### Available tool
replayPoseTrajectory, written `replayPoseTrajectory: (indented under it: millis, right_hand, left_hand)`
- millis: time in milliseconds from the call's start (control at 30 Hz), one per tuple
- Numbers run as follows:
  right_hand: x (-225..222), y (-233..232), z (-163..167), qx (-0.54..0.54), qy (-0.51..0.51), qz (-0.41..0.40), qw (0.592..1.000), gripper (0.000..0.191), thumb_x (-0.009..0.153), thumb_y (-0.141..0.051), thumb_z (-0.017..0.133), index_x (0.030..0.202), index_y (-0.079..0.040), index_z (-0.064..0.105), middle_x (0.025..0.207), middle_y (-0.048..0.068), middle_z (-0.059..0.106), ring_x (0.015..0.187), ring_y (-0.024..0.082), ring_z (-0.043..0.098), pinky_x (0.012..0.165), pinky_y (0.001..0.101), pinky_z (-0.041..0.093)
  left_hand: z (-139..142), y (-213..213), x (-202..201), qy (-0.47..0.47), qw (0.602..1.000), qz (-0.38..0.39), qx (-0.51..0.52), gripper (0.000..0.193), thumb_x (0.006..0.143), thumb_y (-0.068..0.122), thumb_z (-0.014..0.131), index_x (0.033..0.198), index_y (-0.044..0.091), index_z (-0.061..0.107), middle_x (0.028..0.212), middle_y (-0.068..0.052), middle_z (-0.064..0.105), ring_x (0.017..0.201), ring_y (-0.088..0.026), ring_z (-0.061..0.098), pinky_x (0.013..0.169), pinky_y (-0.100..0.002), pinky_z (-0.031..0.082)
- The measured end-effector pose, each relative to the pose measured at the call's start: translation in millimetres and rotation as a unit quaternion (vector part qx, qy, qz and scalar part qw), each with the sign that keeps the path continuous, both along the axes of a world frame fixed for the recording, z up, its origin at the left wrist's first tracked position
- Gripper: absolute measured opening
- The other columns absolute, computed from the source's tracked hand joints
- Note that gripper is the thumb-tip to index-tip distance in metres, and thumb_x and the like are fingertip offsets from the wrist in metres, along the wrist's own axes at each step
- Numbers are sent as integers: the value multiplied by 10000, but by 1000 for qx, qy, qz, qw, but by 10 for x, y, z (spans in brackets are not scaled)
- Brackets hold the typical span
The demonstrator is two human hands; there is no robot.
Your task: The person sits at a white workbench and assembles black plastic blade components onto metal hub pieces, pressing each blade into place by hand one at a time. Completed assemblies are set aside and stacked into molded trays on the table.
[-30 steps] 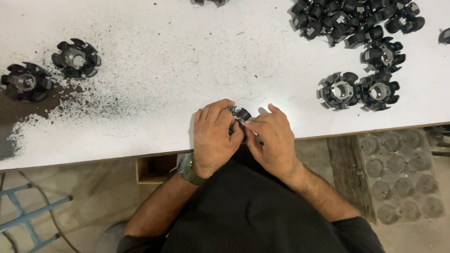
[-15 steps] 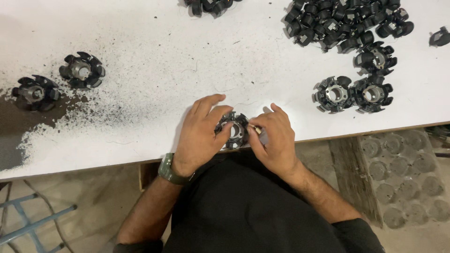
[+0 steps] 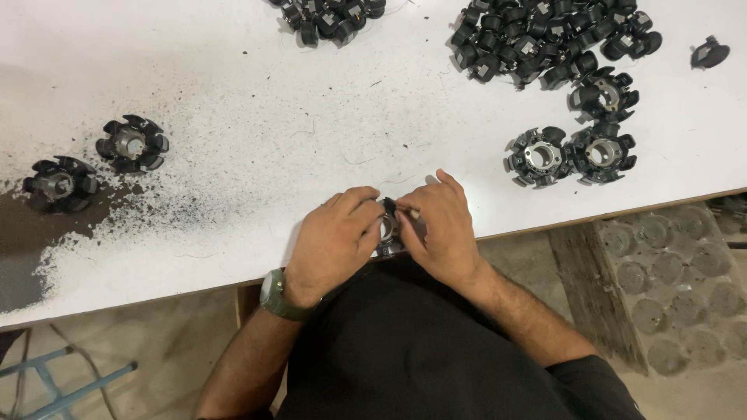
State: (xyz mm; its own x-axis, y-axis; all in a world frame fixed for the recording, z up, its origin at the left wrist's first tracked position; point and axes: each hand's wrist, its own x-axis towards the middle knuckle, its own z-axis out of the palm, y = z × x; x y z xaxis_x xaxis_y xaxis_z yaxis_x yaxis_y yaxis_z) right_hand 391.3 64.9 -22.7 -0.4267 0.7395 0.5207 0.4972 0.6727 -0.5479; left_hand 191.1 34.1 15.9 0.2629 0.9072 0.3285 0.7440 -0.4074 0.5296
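Both my hands meet at the near edge of a white table (image 3: 257,101). My left hand (image 3: 334,241) and my right hand (image 3: 440,229) together grip one small black ring-shaped part with a metal centre (image 3: 387,231); most of it is hidden by my fingers. The fingertips of my right hand pinch at its top edge. A green-strapped watch sits on my left wrist.
Two finished black star-shaped parts (image 3: 132,144) lie at the far left beside dark powder. Three similar parts (image 3: 572,152) lie at right, under a heap of small black pieces (image 3: 545,43). Another heap (image 3: 331,15) sits at the top. Moulded trays (image 3: 669,288) lie on the floor.
My hands have drawn closer over the part, now covering more of it. The camera view has shifted slightly; the table's parts have not moved.
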Motion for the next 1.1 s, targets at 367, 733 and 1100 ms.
replayPoseTrajectory:
  millis: [367,733,1100]
  right_hand:
    - [32,-82,-90,34,19,54,998,310,816,-16,783,1083,-82,639,1006,74,651,1085,264,637,1197,583,363]
    - [18,-102,-92,50,32,63,996,325,819,-15,804,1088,-74,631,1046,86,654,1081,280,655,1165,574,422]
    - [16,-119,-132,72,-4,58,996,358,820,-1,833,1106,-89,637,1028,77,638,1052,269,644,1117,540,462]
  left_hand:
    - [-76,-73,72,-86,993,79,-13,144,883,64,697,1023,42,671,1077,-93,718,873,-297,718,746,-387,583]
    - [-306,-110,133,-31,992,70,105,198,787,-6,672,973,7,604,1070,-108,646,904,-298,647,778,-419,551]
    - [-363,-205,268,-52,989,107,88,186,791,27,690,965,19,626,1129,-110,649,948,-290,639,811,-419,537]
